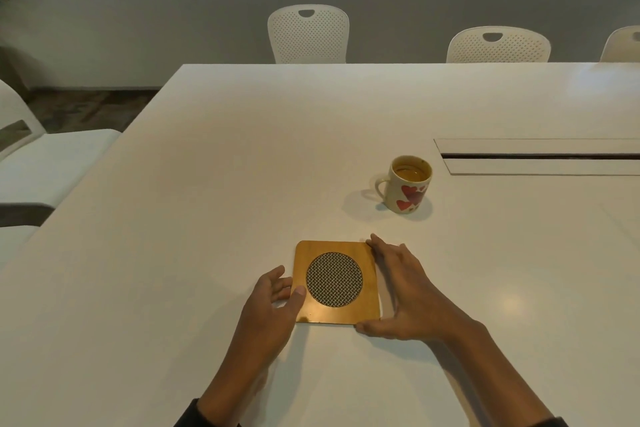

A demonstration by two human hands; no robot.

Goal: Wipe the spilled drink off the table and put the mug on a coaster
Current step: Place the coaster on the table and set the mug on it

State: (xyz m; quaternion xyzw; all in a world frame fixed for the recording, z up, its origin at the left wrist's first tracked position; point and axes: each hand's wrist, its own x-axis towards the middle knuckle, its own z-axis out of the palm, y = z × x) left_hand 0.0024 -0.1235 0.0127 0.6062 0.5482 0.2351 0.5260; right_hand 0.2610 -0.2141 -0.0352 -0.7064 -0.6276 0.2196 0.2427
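A square wooden coaster (335, 279) with a round black-and-white woven inlay lies flat on the white table (207, 184), close in front of me. My left hand (273, 302) is at its left edge, with the thumb on the wood and the fingers beside it. My right hand (401, 291) spans its right edge, forefinger at the far corner and thumb at the near corner. A white mug (408, 189) with red hearts stands upright farther back and to the right, apart from the coaster, with a tea-coloured drink in it. I see no spill and no cloth.
A long cable slot (540, 156) with a flap is set into the table behind and right of the mug. White perforated chairs (308, 33) (498, 45) stand along the far side. A padded chair (52, 163) is at the left edge.
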